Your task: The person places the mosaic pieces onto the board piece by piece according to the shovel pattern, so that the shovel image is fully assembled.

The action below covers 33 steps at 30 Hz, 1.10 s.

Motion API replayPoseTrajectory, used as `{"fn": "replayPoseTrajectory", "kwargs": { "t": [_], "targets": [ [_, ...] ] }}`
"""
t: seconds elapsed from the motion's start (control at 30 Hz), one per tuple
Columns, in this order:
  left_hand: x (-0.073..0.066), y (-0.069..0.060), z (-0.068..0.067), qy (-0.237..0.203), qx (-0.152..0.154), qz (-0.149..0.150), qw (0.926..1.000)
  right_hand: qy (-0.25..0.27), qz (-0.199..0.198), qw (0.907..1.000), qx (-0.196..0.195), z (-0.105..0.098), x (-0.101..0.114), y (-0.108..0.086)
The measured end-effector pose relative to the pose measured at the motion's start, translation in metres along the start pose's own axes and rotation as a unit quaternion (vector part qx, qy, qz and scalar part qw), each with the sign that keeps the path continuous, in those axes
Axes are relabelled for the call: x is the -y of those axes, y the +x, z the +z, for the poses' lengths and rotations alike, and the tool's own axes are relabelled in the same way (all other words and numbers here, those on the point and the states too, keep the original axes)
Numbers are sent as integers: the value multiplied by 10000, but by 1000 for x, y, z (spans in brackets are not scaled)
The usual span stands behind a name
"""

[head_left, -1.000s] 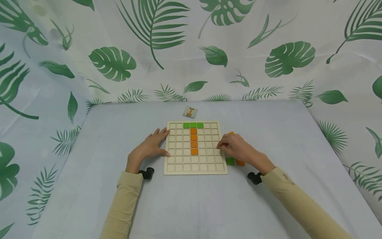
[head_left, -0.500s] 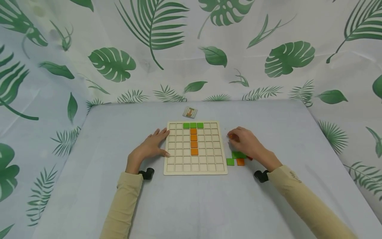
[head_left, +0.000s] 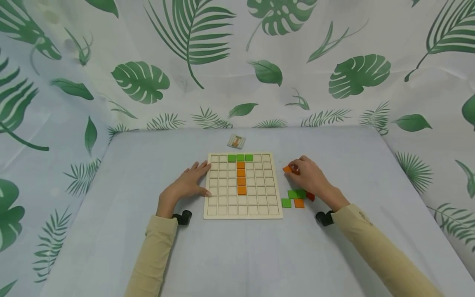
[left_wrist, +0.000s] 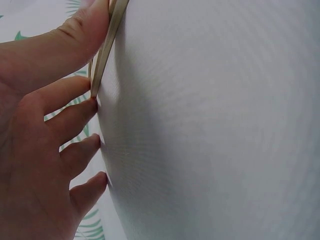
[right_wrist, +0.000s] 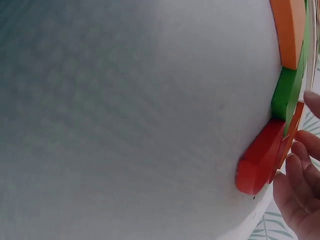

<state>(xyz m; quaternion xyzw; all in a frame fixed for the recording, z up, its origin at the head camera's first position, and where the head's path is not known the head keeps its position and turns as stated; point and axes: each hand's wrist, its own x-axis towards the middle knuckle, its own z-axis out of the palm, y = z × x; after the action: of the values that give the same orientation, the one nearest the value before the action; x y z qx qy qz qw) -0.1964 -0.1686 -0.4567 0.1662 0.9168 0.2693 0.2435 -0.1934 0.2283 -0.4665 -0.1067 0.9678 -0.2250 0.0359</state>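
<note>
On the counter [head_left: 208, 255], the gridded board [head_left: 261, 201] has the left hand [head_left: 187, 181], fingers spread and uncurled, against its left edge and the right hand [head_left: 309, 177] off its right side, with a pattern card [head_left: 236, 141] beyond its far edge. The right hand pinches an orange tile [head_left: 287, 169] right of the board, near other loose tiles [head_left: 292, 194]; this looks like the pick-up step, calling for a firm lift clear of them.
</note>
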Motion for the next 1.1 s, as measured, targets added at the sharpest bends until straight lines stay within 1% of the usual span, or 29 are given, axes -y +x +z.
{"fn": "replayPoseTrajectory", "kwargs": {
  "t": [0.27,0.47,0.63,0.83,1.1],
  "targets": [
    [-1,-1,3,-1,11,58,10000,-115,12,9999,80,3,2,-2],
    [-1,-1,4,-3,-19,53,10000,-317,18,9995,22,2,3,-3],
    [0,-1,4,-11,13,25,10000,-359,-90,9993,-19,1,3,-4],
    [-1,-1,1,16,-13,20,10000,-40,-320,9995,-26,-2,3,-2],
    [-3,-3,-2,3,-33,46,10000,328,-761,9966,-26,-4,5,-1]
  ]
}}
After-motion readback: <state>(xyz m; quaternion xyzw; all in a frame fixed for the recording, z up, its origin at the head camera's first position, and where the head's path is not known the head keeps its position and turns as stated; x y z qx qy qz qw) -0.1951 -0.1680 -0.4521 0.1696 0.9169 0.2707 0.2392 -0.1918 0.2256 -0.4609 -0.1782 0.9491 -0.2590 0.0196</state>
